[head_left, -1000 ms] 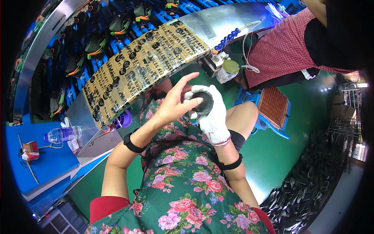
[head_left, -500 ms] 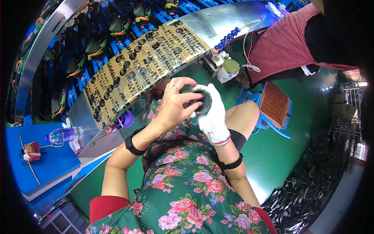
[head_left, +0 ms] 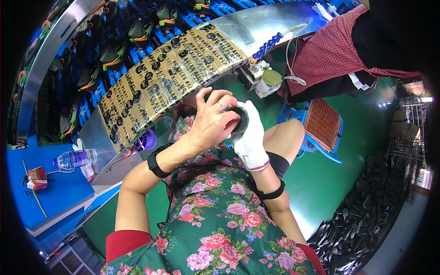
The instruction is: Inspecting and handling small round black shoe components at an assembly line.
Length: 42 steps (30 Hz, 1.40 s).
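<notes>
In front of my chest, my right hand [head_left: 250,140], in a white knit glove, is closed around a dark round piece [head_left: 243,121] with a thick ring-like rim. My bare left hand [head_left: 211,120], with a ring on one finger, is bent over that piece from the left. Its fingers are curled and pressed together at the piece's opening, and the fingertips are partly hidden there. Whether they pinch the rim or something small inside does not show.
Ahead is a metal bench edge with a taped cardboard sheet [head_left: 169,75]. Blue racks beyond hold dark shoes [head_left: 140,30]. A co-worker's red checked apron [head_left: 327,55], a jar [head_left: 269,82] and a blue stool [head_left: 323,123] are right; a bottle [head_left: 75,159] lies left.
My left fingers, stretched across the round piece before, are now curled tighter at its opening. My right hand stays nearly in place. The co-worker has shifted slightly.
</notes>
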{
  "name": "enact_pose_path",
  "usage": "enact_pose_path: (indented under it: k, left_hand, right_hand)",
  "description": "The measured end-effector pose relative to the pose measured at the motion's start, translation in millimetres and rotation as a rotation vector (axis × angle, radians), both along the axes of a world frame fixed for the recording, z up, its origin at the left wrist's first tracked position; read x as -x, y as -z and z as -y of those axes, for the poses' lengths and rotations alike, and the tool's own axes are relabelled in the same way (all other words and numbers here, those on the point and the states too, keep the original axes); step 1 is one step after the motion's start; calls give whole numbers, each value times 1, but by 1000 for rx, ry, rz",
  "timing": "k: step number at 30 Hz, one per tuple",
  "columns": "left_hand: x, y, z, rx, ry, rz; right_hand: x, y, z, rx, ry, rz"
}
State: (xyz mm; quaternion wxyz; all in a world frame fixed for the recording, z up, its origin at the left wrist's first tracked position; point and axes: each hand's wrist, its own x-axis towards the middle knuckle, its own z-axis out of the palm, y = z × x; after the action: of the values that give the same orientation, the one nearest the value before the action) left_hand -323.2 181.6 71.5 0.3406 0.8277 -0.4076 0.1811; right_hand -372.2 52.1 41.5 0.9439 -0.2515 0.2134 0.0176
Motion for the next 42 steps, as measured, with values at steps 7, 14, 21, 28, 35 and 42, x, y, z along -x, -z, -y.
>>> enact_pose_path:
  k: [7, 14, 21, 28, 35, 42]
  left_hand:
    - [5, 3, 7, -65, -29, -51]
    - [8, 16, 15, -109, -98, -26]
    - [-7, 14, 15, -53, -42, -135]
    - [-73, -17, -36, 260, -55, -271]
    - [-277, -49, -161, 287, -493, -281]
    - [-378, -6, -284, 236, -913, -434]
  right_hand:
    - [0, 14, 1, -28, 61, 37]
    - [0, 36, -1, 66, 104, 86]
    - [-9, 34, 6, -41, 33, 95]
    - [-17, 13, 12, 17, -155, -31]
    - [-19, 31, 23, 5, -171, -71]
    - [-28, 33, 7, -16, -218, -118]
